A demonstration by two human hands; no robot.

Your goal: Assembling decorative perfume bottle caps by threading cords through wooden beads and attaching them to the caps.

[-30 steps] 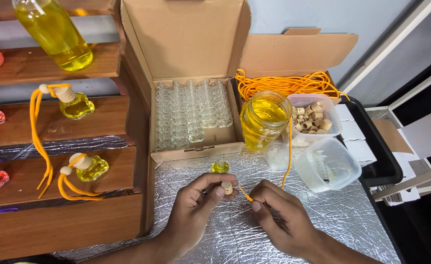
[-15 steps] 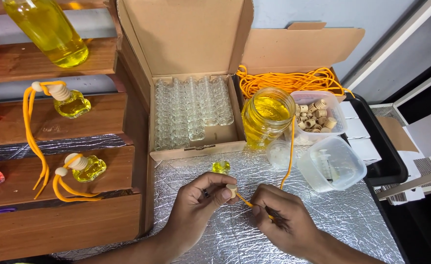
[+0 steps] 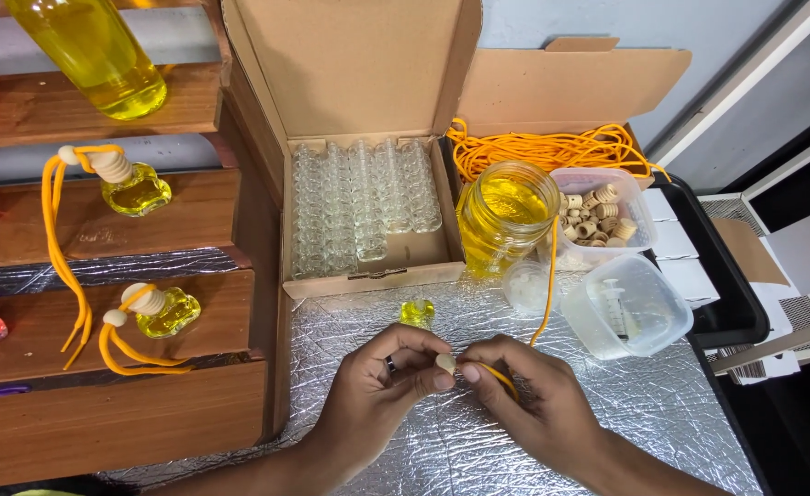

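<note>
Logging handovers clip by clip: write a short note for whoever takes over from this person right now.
Left hand: fingers pinch a small pale bead.
Right hand: fingers pinch the orange cord right at the bead; the cord runs up over the jar of yellow liquid.
Small filled yellow bottle stands on the foil table, uncapped and cordless.
Done: two corded, capped yellow bottles on the wooden shelves.
Left: whether the cord is through the bead cannot be told; box of empty glass bottles unfilled; wooden caps in their tub.
</note>
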